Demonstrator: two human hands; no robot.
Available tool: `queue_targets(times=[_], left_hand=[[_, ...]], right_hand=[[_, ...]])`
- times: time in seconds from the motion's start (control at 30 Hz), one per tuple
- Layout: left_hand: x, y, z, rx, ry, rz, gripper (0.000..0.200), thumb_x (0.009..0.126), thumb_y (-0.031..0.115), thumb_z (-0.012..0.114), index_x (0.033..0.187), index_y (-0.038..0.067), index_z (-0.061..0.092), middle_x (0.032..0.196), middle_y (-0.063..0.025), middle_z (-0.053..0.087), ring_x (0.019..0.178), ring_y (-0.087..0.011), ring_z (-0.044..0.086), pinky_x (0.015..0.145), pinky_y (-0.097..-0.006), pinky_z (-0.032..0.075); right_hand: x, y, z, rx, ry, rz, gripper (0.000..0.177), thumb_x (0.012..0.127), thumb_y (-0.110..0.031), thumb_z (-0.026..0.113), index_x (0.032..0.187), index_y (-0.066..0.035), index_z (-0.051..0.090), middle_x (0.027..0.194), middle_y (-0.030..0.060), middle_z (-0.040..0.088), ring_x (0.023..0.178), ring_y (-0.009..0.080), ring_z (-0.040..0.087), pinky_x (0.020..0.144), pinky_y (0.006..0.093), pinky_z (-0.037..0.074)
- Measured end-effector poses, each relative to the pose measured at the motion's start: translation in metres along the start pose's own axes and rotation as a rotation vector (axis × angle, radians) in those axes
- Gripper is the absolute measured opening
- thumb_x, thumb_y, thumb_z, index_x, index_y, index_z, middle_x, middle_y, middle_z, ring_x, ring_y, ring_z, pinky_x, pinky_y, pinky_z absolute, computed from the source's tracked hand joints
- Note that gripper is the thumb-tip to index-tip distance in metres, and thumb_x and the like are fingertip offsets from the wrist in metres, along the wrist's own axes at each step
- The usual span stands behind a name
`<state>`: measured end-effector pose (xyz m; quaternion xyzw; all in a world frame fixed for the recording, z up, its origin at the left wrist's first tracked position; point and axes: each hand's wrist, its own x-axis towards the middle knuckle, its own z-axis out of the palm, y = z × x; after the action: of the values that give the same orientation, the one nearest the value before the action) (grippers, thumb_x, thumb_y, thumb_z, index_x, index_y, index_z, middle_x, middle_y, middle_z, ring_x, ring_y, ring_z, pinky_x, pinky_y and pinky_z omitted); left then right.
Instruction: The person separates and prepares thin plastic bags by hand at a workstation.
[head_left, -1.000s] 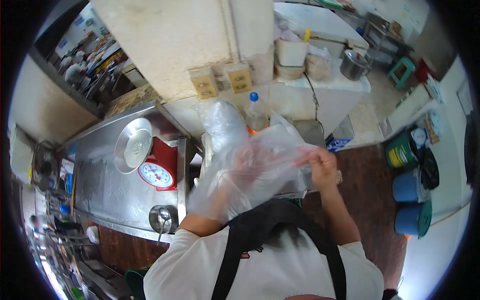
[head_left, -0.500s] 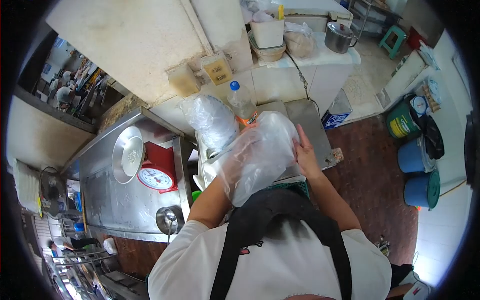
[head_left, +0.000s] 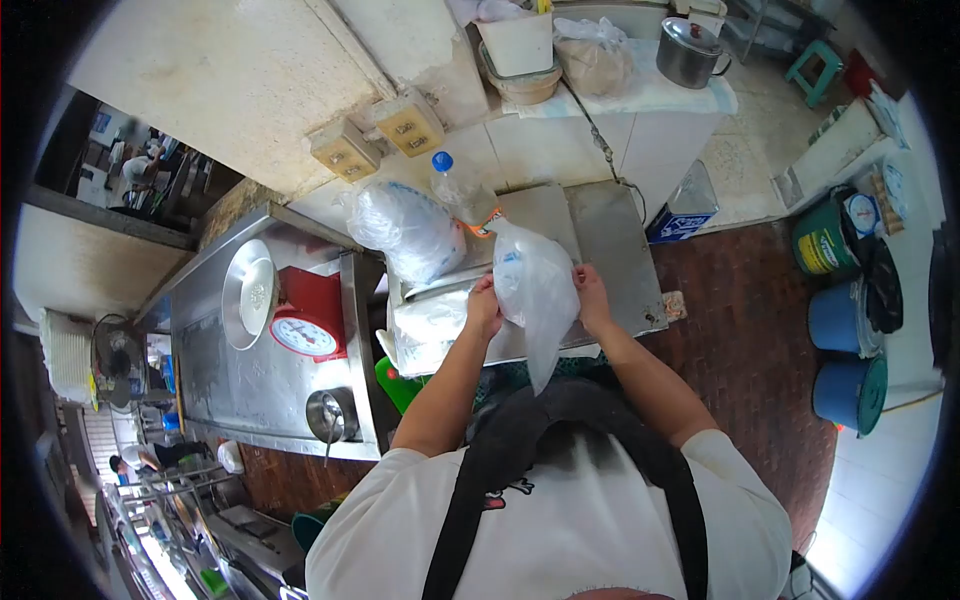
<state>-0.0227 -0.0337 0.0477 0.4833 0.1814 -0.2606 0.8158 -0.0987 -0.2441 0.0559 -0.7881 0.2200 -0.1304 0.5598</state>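
Observation:
I hold a clear plastic bag upright between both hands over the steel counter. My left hand grips its left edge and my right hand grips its right edge; the bag hangs down toward my black apron. Just behind it stands a plastic bottle with a blue cap, and a bundle of clear bags lies to the bottle's left.
A red dial scale with a steel pan stands on the steel table at left, a small steel pot with a ladle near its front edge. Green and blue buckets line the right wall. A metal pot sits on the far white counter.
My left hand has come out of the bag, which had covered the forearm. Both hands now hold the bag by its edges, lower and gathered narrower.

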Motion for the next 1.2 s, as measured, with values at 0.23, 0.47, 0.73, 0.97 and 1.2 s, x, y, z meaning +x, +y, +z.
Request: queue_targets(times=[0.23,0.47,0.73,0.97,1.2], left_hand=[[0.011,0.014,0.001,0.153,0.055,-0.061,0.026,0.093,0.017,0.059,0.115,0.004,0.064,0.102,-0.0078,0.07,0.089,-0.0207,0.066,0.076,-0.0374,0.055],[-0.082,0.097,0.041,0.605,-0.103,0.688,0.058,0.094,0.027,0.061,0.142,0.003,0.042,0.136,-0.0158,0.051,0.122,-0.0261,0.052,0.103,-0.0376,0.041],[-0.067,0.058,0.055,0.871,-0.298,0.962,0.109,0.07,0.022,0.084,0.151,0.0,0.016,0.147,-0.0225,0.035,0.137,-0.0341,0.037,0.114,-0.0412,0.03],[-0.06,0.026,0.043,0.765,-0.274,0.892,0.11,0.069,0.028,0.086,0.151,0.0,0.018,0.143,-0.0222,0.04,0.134,-0.0349,0.04,0.112,-0.0413,0.033],[-0.025,0.057,0.013,0.654,-0.667,0.491,0.106,0.072,0.033,0.086,0.151,0.002,0.023,0.143,-0.0223,0.043,0.135,-0.0363,0.04,0.113,-0.0427,0.032]], right_hand=[[0.026,0.033,0.005,0.06,-0.26,0.139,0.023,0.094,-0.011,0.055,0.115,-0.002,0.058,0.103,0.0178,0.067,0.094,0.031,0.066,0.083,0.0388,0.051],[-0.012,-0.16,-0.081,0.252,-0.262,-0.227,0.063,0.093,-0.029,0.066,0.143,-0.003,0.04,0.14,0.0186,0.048,0.13,0.0275,0.047,0.105,0.0373,0.041],[-0.032,-0.197,-0.019,-0.355,-0.183,-0.634,0.102,0.076,-0.046,0.08,0.15,0.0,0.026,0.146,0.0238,0.039,0.136,0.0332,0.04,0.112,0.0434,0.033],[-0.04,-0.083,0.005,0.031,-0.089,-0.406,0.096,0.079,-0.059,0.072,0.142,0.002,0.033,0.134,0.0235,0.049,0.122,0.0379,0.053,0.101,0.0441,0.043],[-0.042,-0.085,-0.017,-0.173,-0.244,-0.273,0.082,0.087,-0.054,0.066,0.138,0.004,0.038,0.13,0.0234,0.051,0.122,0.0388,0.052,0.1,0.0446,0.043]])
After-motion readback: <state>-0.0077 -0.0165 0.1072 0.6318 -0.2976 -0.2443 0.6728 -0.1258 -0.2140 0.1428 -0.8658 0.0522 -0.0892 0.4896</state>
